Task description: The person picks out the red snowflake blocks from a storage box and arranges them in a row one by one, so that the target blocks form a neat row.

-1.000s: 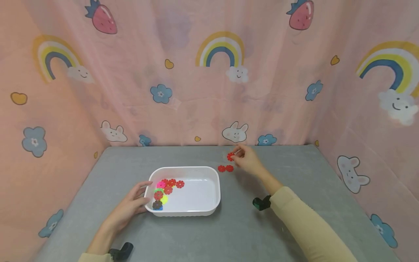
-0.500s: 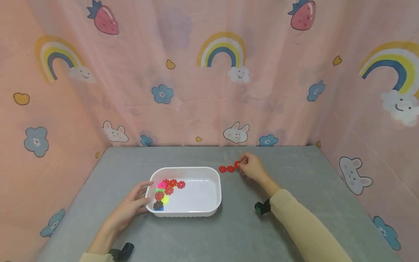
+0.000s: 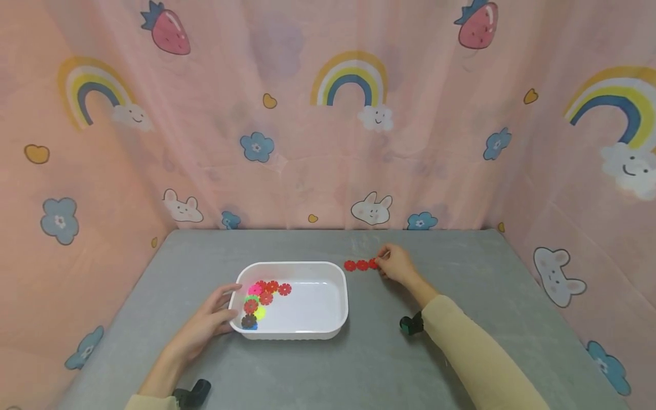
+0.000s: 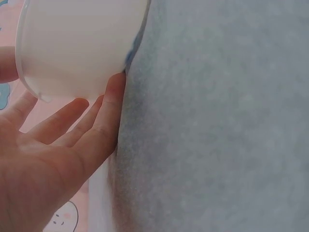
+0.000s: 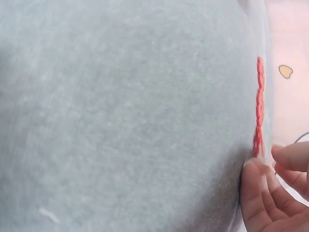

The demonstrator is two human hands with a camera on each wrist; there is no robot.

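My left hand (image 3: 202, 324) holds the white tray (image 3: 292, 334) at its left end, a finger over the rim and other fingertips against the outer wall, as the left wrist view shows. Several notched plastic discs (image 3: 266, 298) in red, pink, green, yellow, brown and blue lie along the tray's left side. Beyond its back right corner, two red notched discs (image 3: 362, 265) lie side by side on the table. My right hand (image 3: 398, 266) pinches a third red notched disc (image 5: 257, 142) at the right end of this row, partly hidden by the fingertips.
The grey tabletop (image 3: 307, 376) ends at a pink printed curtain (image 3: 328, 171) behind, with more curtain on both sides. A black wrist mount (image 3: 411, 324) sticks out by the right sleeve, another black mount (image 3: 193, 394) by the left.
My right hand has brought the third red disc from behind the row, rightward and down to its right end. The left hand and tray stay in place. The view shifts slightly.
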